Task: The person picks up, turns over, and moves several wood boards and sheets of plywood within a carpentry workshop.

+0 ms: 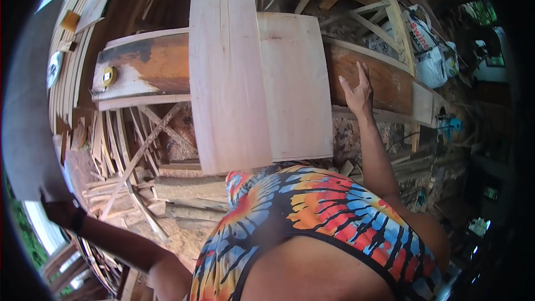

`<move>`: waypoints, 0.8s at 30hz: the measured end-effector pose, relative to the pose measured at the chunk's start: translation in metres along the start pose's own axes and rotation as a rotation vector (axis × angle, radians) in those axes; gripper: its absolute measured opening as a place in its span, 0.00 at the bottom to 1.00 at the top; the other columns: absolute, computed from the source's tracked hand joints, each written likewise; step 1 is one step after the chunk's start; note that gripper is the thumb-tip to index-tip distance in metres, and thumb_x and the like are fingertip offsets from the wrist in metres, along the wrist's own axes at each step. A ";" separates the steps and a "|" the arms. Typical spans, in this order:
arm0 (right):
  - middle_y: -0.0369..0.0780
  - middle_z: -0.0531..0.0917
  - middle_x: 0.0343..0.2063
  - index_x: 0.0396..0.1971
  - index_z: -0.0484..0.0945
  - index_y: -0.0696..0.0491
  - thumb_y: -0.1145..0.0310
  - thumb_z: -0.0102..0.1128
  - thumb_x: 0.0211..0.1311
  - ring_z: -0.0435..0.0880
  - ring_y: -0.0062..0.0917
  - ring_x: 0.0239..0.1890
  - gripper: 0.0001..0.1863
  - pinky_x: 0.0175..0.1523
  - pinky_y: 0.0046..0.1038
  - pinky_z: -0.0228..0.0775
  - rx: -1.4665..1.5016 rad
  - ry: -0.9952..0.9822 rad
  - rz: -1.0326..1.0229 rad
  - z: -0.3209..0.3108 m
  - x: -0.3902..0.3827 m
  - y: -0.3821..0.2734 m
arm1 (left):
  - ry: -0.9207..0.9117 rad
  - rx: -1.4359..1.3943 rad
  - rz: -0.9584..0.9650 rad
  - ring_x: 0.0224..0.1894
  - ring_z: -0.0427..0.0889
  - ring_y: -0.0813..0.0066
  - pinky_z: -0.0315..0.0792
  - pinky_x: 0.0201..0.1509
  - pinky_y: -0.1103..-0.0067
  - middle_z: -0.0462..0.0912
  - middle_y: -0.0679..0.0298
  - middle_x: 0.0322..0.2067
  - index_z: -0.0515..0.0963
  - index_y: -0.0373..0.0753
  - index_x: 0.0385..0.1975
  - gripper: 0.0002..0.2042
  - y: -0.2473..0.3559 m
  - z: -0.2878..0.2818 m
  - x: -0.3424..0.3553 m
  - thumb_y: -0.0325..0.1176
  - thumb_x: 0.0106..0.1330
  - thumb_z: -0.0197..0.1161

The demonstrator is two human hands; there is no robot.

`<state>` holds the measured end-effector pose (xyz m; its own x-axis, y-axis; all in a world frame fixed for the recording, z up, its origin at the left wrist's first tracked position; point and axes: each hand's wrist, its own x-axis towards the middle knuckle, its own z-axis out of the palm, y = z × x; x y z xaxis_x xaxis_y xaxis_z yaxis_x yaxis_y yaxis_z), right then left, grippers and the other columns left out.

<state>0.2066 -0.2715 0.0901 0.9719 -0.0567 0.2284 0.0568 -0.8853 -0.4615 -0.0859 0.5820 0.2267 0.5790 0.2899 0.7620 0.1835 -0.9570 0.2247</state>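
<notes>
1 wide fisheye view, from the left of 2 head-worn cameras, looks steeply down past the person's patterned top (pixel 340 203) onto the nearby tabletop (pixel 384 81), taking in the left hand (pixel 62 212) by its left rim and the right hand (pixel 360 96) right of center; straight edges bow outward.

1 bench (pixel 161 58). Across it: 2 wide pale boards (pixel 228 67). On its L end: 1 yellow tape measure (pixel 108 77). L of bench: 1 grey panel (pixel 28 106), 2 sm. wood blocks (pixel 70 21). 2 hands: L hand (pixel 60 213) L of bench, R hand (pixel 358 96) at its R part. Scrap strips (pixel 121 140), bench's near side: lots, can't get exact no.
</notes>
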 end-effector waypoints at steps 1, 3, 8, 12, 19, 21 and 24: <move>0.59 0.66 0.65 0.63 0.65 0.63 0.60 0.67 0.59 0.65 0.50 0.68 0.37 0.70 0.39 0.60 0.035 -0.001 -0.047 0.000 0.005 0.010 | -0.027 0.004 0.039 0.52 0.82 0.62 0.74 0.61 0.72 0.80 0.52 0.54 0.75 0.28 0.57 0.20 0.033 0.002 -0.021 0.36 0.71 0.59; 0.59 0.66 0.64 0.63 0.66 0.63 0.60 0.68 0.59 0.66 0.50 0.67 0.36 0.69 0.39 0.61 0.087 -0.001 -0.109 -0.002 0.019 0.030 | -0.011 -0.850 -0.834 0.57 0.78 0.61 0.70 0.64 0.63 0.79 0.52 0.55 0.74 0.30 0.57 0.18 0.135 0.037 -0.069 0.34 0.73 0.54; 0.58 0.69 0.63 0.62 0.66 0.65 0.62 0.68 0.59 0.68 0.48 0.66 0.36 0.68 0.38 0.62 0.285 -0.067 -0.216 -0.020 0.035 0.070 | -0.134 -1.753 -1.225 0.47 0.81 0.70 0.74 0.57 0.72 0.85 0.60 0.41 0.80 0.33 0.47 0.12 0.385 0.105 -0.219 0.31 0.73 0.52; 0.57 0.70 0.62 0.62 0.65 0.66 0.62 0.68 0.59 0.69 0.48 0.66 0.36 0.68 0.37 0.63 0.357 -0.100 -0.281 -0.028 0.048 0.089 | -0.101 -1.728 -1.701 0.37 0.81 0.74 0.75 0.49 0.77 0.84 0.65 0.33 0.80 0.36 0.39 0.05 0.574 0.140 -0.252 0.29 0.71 0.58; 0.57 0.70 0.62 0.62 0.66 0.66 0.59 0.68 0.57 0.69 0.48 0.66 0.38 0.70 0.37 0.60 0.490 -0.184 -0.321 -0.009 0.056 0.097 | -0.127 -1.599 -1.852 0.38 0.83 0.70 0.78 0.45 0.75 0.84 0.61 0.36 0.78 0.34 0.41 0.07 0.680 0.170 -0.303 0.31 0.70 0.60; 0.57 0.74 0.58 0.62 0.66 0.65 0.58 0.68 0.57 0.73 0.46 0.62 0.38 0.65 0.38 0.68 0.488 -0.156 -0.377 0.000 0.052 0.093 | -0.207 -1.570 -1.794 0.38 0.84 0.70 0.79 0.44 0.75 0.84 0.60 0.37 0.78 0.34 0.40 0.10 0.688 0.170 -0.304 0.36 0.72 0.60; 0.52 0.84 0.43 0.61 0.69 0.62 0.59 0.67 0.57 0.86 0.41 0.39 0.35 0.44 0.35 0.79 0.584 -0.394 -0.173 0.006 0.040 0.086 | -0.534 -1.118 -1.857 0.31 0.85 0.69 0.80 0.33 0.75 0.85 0.56 0.33 0.77 0.32 0.39 0.17 0.704 0.156 -0.268 0.44 0.69 0.63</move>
<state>0.2518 -0.3474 0.0548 0.9418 0.3300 0.0649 0.2232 -0.4690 -0.8545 0.0121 -0.1676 0.0856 0.4781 0.3907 -0.7866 0.3375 0.7451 0.5752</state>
